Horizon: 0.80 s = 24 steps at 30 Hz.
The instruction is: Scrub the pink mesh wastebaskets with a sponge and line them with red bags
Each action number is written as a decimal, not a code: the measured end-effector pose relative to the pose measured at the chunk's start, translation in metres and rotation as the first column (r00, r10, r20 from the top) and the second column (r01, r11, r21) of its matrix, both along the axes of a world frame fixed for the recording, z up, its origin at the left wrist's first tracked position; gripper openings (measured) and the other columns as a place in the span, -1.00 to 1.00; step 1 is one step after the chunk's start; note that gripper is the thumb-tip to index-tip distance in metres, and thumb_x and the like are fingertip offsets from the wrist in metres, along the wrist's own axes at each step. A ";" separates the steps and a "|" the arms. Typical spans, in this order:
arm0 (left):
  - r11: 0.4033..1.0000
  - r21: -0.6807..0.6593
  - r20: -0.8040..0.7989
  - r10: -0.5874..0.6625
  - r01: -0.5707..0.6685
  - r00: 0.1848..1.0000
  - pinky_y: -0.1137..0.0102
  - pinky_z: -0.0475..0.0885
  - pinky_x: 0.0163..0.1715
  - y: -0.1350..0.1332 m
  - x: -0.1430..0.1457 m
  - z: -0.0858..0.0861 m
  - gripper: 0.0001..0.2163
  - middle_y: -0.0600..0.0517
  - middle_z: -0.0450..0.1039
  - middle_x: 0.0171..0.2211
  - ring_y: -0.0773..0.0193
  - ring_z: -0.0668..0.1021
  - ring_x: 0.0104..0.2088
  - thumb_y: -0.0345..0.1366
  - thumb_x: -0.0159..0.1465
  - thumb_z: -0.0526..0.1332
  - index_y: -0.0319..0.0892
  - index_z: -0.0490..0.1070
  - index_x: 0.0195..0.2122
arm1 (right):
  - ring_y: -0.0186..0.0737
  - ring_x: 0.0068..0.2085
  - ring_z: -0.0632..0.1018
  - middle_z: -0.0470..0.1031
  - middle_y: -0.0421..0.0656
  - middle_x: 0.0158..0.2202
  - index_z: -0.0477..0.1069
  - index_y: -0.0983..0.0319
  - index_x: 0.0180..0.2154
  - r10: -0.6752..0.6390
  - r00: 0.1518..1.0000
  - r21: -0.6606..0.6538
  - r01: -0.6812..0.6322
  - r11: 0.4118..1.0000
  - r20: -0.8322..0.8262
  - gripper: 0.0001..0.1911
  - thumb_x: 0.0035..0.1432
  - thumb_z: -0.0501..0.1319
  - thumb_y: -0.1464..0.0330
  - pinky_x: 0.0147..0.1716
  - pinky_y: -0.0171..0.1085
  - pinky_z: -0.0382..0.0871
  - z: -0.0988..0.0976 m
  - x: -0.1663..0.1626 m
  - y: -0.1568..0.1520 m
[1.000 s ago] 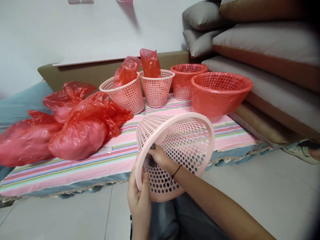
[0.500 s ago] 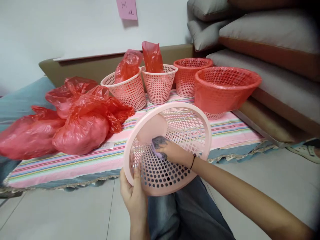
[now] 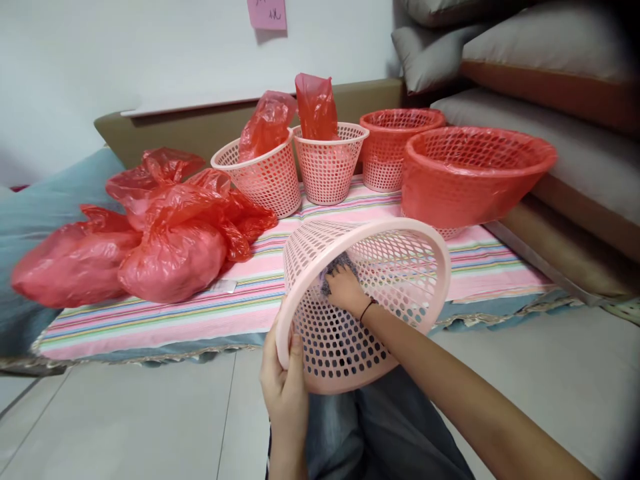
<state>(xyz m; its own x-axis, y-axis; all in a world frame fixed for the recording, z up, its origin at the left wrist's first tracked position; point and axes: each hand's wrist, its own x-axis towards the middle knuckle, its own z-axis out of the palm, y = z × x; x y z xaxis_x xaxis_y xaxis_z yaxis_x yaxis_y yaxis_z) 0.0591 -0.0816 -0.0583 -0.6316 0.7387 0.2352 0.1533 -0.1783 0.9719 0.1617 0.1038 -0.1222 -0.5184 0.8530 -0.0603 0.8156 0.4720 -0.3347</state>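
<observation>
**Over the person's lap, a pale pink basket (image 3: pixel 330 340) held on its side**

In front of the knees, the left hand (image 3: pixel 285 367) is closed round the near left part of the basket's rim, thumb on the inside. The mouth tips towards the wearer, probably so the right hand (image 3: pixel 347 290) can get deep inside; the left grip seems meant to steady the basket against that reach. The right hand is in the basket with its fingers over a wad of grey and purple cloth (image 3: pixel 345 262), holding it against the inner wall.

On the striped sheet (image 3: pixel 150 327) beyond, two other pale baskets (image 3: pixel 330 173) stand side by side with red bags (image 3: pixel 320 107) poking up out of them. To their right are two red-lined baskets (image 3: pixel 465 187); the film is drawn over their rims, which likely keeps it from slipping down. Filled red bags (image 3: pixel 173 260) lie heaped at the left, near a blue cushion (image 3: pixel 60 193).

Below the rim, the palm of the right hand and much of the cloth are hidden, so its kind is hard to name. Whether the basket rests on the jeans (image 3: pixel 360 433) cannot be told. The contents of the heaped bags are blurred by the plastic, and the pink note (image 3: pixel 267 15) on the wall is cut off at the top edge.
</observation>
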 end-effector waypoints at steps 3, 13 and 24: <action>0.999 -0.023 0.053 -0.034 0.035 0.998 0.32 0.38 0.12 0.003 -0.005 0.001 -0.68 0.02 0.57 -0.01 0.17 0.55 0.04 -0.13 0.26 0.33 -0.03 0.53 0.02 | 0.31 0.13 0.45 0.57 0.26 -0.06 0.59 0.43 -0.17 -0.061 0.990 -0.116 0.046 0.992 -0.128 -0.70 0.04 0.30 0.40 0.25 0.17 0.03 0.000 -0.015 0.002; 0.995 0.021 0.181 -0.096 0.094 0.979 0.25 0.34 0.22 0.014 -0.019 0.033 -0.65 0.03 0.55 0.05 0.16 0.52 0.12 -0.12 0.23 0.35 0.02 0.52 0.05 | -0.12 -0.26 0.63 0.65 -0.05 -0.19 0.46 0.29 0.03 -0.380 0.531 -0.435 0.024 0.900 -0.757 -0.57 0.36 -0.02 0.19 -0.17 -0.12 0.50 0.036 -0.061 -0.005; 0.975 0.074 0.353 -0.223 0.211 0.909 0.25 0.44 0.14 0.024 -0.012 0.076 -0.54 -0.02 0.51 0.12 0.06 0.51 0.15 -0.21 0.12 0.44 0.01 0.51 0.08 | 0.07 0.28 0.30 0.37 -0.05 0.26 0.33 0.19 0.24 -0.197 0.680 0.136 0.404 0.905 -0.706 -0.44 0.21 0.12 0.47 0.31 0.03 0.05 0.064 -0.035 0.004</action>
